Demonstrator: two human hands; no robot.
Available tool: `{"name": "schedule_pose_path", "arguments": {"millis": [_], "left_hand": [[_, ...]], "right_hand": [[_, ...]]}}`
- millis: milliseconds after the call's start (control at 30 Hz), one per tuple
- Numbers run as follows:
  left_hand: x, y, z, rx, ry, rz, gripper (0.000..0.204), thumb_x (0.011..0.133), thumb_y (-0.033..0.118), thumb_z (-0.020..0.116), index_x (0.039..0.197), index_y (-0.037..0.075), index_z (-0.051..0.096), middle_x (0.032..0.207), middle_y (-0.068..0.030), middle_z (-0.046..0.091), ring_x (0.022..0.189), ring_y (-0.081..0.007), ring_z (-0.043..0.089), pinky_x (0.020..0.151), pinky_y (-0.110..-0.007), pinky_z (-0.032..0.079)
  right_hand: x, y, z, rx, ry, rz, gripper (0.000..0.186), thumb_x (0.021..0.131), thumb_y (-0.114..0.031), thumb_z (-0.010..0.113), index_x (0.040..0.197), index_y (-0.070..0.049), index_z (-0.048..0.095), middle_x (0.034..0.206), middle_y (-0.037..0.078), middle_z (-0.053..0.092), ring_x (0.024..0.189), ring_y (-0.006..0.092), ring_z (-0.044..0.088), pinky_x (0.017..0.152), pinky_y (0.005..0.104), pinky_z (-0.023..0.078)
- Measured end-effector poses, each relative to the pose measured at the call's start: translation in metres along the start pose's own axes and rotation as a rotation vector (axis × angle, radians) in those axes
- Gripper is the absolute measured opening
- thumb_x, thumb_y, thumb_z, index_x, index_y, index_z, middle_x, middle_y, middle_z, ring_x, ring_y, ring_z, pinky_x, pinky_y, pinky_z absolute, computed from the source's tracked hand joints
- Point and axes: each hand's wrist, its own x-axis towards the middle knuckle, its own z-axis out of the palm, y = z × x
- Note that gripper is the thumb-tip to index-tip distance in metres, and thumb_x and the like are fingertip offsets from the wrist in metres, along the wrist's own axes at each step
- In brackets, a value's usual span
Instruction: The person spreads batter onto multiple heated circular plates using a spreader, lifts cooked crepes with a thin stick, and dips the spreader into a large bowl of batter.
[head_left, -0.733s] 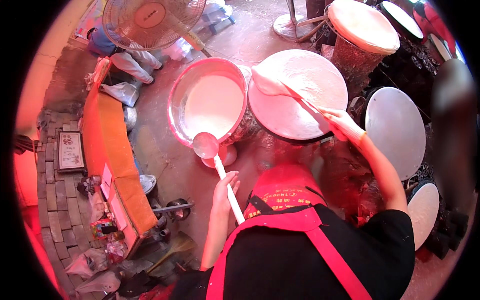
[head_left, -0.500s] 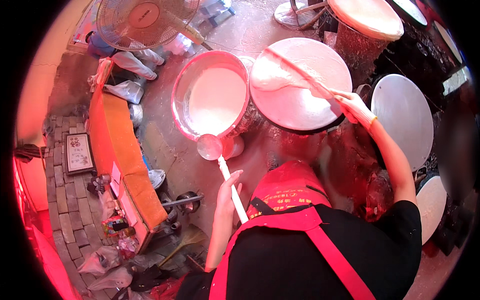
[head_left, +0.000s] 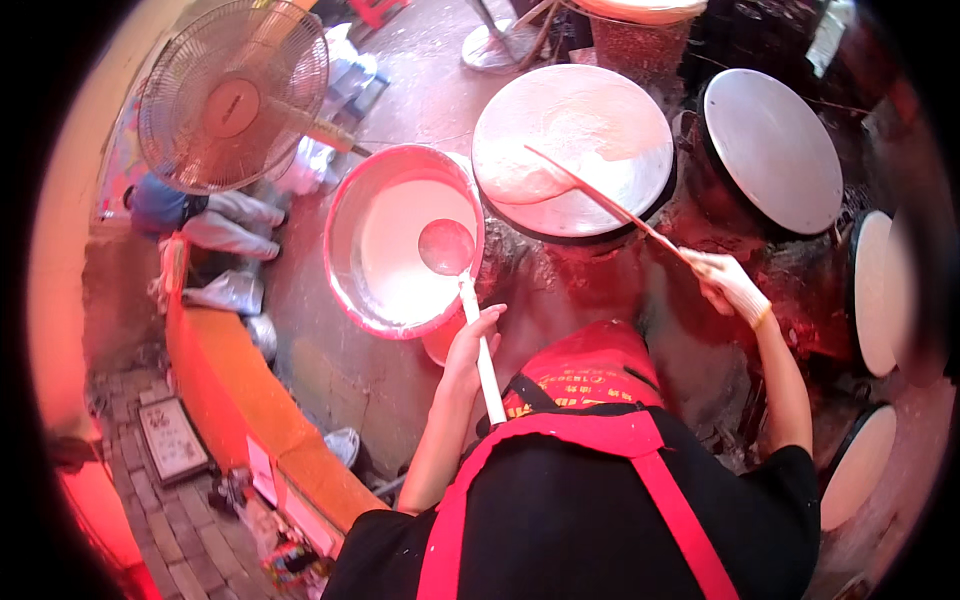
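Note:
My left hand point(head_left: 468, 352) is closed around the white handle of a ladle point(head_left: 446, 246). The ladle's round bowl is over the pale batter point(head_left: 395, 240) in a pink-rimmed tub point(head_left: 337, 272); whether it touches the batter I cannot tell. In my right hand point(head_left: 730, 284) is the end of a long, thin wooden spreader point(head_left: 622, 213). Its blade slants across a round griddle point(head_left: 655, 165), against a layer of wet batter point(head_left: 530, 183) on the left part of the plate. A paler, thinner film shows towards the far right of it.
More round griddles stand at right: a bare grey one point(head_left: 775, 150), another point(head_left: 878, 295) and a pale one point(head_left: 862, 468). A standing fan point(head_left: 235, 105) is at far left, near a seated person point(head_left: 200, 215). An orange counter point(head_left: 225, 385) curves along the left, beside a framed sign point(head_left: 173, 440).
The ladle has gone from the tub's near rim to over the batter. My right hand has drawn the spreader nearer, its blade now left of centre on the griddle. The whole view has turned.

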Motion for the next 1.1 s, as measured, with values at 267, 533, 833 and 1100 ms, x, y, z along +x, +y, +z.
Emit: {"name": "schedule_pose_path", "arguments": {"millis": [267, 533, 833, 1100], "left_hand": [[0.003, -0.019, -0.108, -0.152, -0.077, -0.019, 0.019, 0.085, 0.013, 0.067, 0.098, 0.001, 0.061, 0.084, -0.0017, 0.060, 0.075, -0.0077, 0.059, 0.072, -0.020, 0.049], [-0.060, -0.049, -0.182, -0.192, 0.146, 0.124, 0.019, 0.086, 0.016, 0.065, 0.098, 0.002, 0.065, 0.120, -0.0068, 0.055, 0.116, -0.0143, 0.050, 0.099, -0.029, 0.037], [-0.055, -0.049, -0.200, -0.230, 0.084, 0.094, 0.017, 0.084, 0.016, 0.066, 0.096, 0.005, 0.066, 0.105, -0.0003, 0.059, 0.102, -0.0069, 0.050, 0.088, -0.023, 0.037], [-0.044, -0.044, -0.164, -0.142, -0.091, 0.134, 0.018, 0.085, 0.016, 0.066, 0.094, 0.001, 0.068, 0.121, -0.0009, 0.049, 0.109, -0.0061, 0.048, 0.089, -0.019, 0.038]], "right_hand": [[0.007, 0.022, 0.222, 0.669, 0.206, -0.132, 0.039, 0.098, -0.025, 0.042, 0.133, -0.010, 0.046, 0.051, -0.008, 0.030, 0.034, 0.0048, 0.029, 0.029, 0.0219, 0.024], [0.295, 0.008, 0.365, 0.324, 0.624, -0.366, 0.035, 0.099, -0.032, 0.041, 0.127, -0.012, 0.050, 0.061, -0.001, 0.046, 0.040, 0.0089, 0.041, 0.036, 0.0255, 0.035], [0.130, 0.015, 0.364, 0.545, 0.651, -0.141, 0.040, 0.100, -0.032, 0.041, 0.140, -0.026, 0.040, 0.056, -0.004, 0.037, 0.036, 0.0061, 0.032, 0.032, 0.0229, 0.029], [0.112, -0.008, 0.307, 0.857, 0.571, -0.284, 0.019, 0.100, -0.032, 0.041, 0.111, -0.018, 0.046, 0.066, 0.001, 0.041, 0.042, 0.0073, 0.031, 0.036, 0.0238, 0.026]]}}
